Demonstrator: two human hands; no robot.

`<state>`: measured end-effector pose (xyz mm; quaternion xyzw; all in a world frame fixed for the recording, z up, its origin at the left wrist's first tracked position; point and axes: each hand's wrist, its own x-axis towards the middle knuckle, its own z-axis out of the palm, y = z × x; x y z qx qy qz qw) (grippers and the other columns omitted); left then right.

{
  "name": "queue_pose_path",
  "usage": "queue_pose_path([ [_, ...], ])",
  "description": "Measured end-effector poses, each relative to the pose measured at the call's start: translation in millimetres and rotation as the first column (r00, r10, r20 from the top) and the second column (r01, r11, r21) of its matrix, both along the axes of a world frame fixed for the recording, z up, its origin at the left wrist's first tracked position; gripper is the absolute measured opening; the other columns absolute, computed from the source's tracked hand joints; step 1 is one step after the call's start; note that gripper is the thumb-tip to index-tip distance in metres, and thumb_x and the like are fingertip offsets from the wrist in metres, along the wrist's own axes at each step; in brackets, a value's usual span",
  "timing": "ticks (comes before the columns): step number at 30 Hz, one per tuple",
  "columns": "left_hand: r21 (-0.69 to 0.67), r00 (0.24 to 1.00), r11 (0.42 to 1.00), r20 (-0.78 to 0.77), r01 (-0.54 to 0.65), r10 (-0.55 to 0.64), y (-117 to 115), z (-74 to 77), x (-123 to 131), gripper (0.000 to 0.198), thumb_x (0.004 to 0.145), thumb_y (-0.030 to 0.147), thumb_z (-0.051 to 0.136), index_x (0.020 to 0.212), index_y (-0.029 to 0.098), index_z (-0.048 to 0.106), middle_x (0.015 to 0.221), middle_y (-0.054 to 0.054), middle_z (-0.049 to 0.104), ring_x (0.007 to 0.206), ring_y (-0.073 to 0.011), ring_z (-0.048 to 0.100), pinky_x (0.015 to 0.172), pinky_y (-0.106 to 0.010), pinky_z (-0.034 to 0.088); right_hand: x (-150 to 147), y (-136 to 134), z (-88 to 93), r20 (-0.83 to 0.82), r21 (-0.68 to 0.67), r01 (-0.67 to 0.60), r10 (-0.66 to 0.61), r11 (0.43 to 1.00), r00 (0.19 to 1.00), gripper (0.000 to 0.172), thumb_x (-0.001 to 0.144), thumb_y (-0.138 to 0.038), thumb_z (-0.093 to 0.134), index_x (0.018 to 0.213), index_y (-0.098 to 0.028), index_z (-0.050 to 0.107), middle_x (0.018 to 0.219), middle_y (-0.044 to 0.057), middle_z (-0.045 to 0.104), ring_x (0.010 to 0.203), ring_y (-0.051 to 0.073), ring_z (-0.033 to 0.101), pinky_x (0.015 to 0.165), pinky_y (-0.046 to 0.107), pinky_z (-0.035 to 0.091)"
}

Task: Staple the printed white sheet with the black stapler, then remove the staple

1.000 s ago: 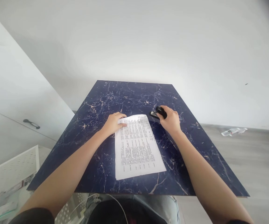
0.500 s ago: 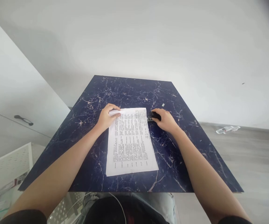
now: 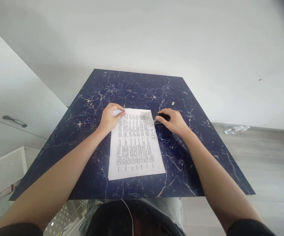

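Printed paper sheets (image 3: 137, 147) lie on the dark blue marbled table (image 3: 132, 88), with handwriting and a grey smudged patch near the upper right corner. My left hand (image 3: 110, 117) pinches their upper left corner between thumb and fingers. At the right edge, my right hand (image 3: 172, 120) is closed around a black stapler (image 3: 166, 116). The stapler's metal front end points left at the sheets' edge. Fingers cover much of the stapler, and I cannot tell whether paper sits between its jaws.
A small pale piece (image 3: 172, 103) lies beyond my right hand. On the left stand a white cabinet with a dark handle (image 3: 14, 121) and a white perforated rack (image 3: 6, 164). Clear plastic packaging (image 3: 237, 129) rests on the floor at right, by the wall.
The view has shifted slightly. My right thumb has moved forward along the stapler, hiding more of its front. My left hand keeps its hold on the sheets' corner.
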<state>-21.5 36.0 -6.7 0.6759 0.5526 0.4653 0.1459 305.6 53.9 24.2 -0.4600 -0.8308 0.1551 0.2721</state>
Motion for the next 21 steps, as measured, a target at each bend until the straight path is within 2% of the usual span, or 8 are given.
queue_pose_path([
  [3,0.01,1.0,1.0,-0.001,-0.011,0.011,-0.9,2.0,0.6,0.012,0.083,0.015,0.077,0.088,0.025,0.075,0.102,-0.002,0.07,0.101,-0.0213,0.066,0.103,-0.045,0.05,-2.4,-1.3,0.1,-0.004,-0.008,0.017,-0.017,1.0,1.0,0.031,0.096,-0.053,0.061,0.103,-0.025,0.075,0.105,0.007,0.077,0.095,0.026,0.07,0.086,0.043,0.052],
  [11,0.035,1.0,0.999,0.025,-0.02,0.019,-2.0,1.5,2.3,0.01,0.084,0.016,0.076,0.088,0.025,0.074,0.103,-0.002,0.07,0.102,-0.0209,0.066,0.103,-0.044,0.051,-14.9,-11.4,4.5,0.004,-0.014,-0.042,0.042,0.999,0.999,0.03,0.095,-0.053,0.064,0.097,-0.025,0.073,0.099,0.006,0.076,0.088,0.024,0.068,0.081,0.04,0.049],
  [13,0.043,0.999,0.999,0.03,-0.025,0.024,-1.9,1.2,2.5,0.01,0.084,0.016,0.076,0.088,0.025,0.074,0.102,-0.002,0.07,0.101,-0.0206,0.066,0.102,-0.044,0.051,-17.6,-12.5,3.6,0.008,-0.006,-0.05,0.05,0.999,0.999,0.032,0.098,-0.053,0.058,0.094,-0.024,0.07,0.095,0.005,0.075,0.086,0.023,0.066,0.079,0.039,0.047],
  [17,0.053,0.999,0.998,0.032,-0.034,0.032,-2.2,1.0,2.4,0.009,0.085,0.017,0.076,0.089,0.025,0.074,0.103,-0.002,0.07,0.1,-0.0202,0.066,0.102,-0.043,0.051,-23.2,-14.1,-0.4,0.051,0.039,0.008,-0.01,0.999,0.999,0.047,0.108,-0.049,0.034,0.075,-0.023,0.056,0.078,0.005,0.065,0.075,0.022,0.058,0.072,0.037,0.041],
  [21,0.062,0.997,0.997,0.054,-0.051,0.047,-2.6,1.2,1.9,0.01,0.084,0.016,0.076,0.088,0.025,0.074,0.102,-0.002,0.07,0.1,-0.0205,0.066,0.101,-0.043,0.051,-27.9,-15.6,-3.2,0.1,0.074,0.064,-0.071,0.995,0.992,0.048,0.109,-0.045,0.03,0.07,-0.024,0.049,0.076,0.006,0.062,0.077,0.023,0.057,0.071,0.037,0.04],
])
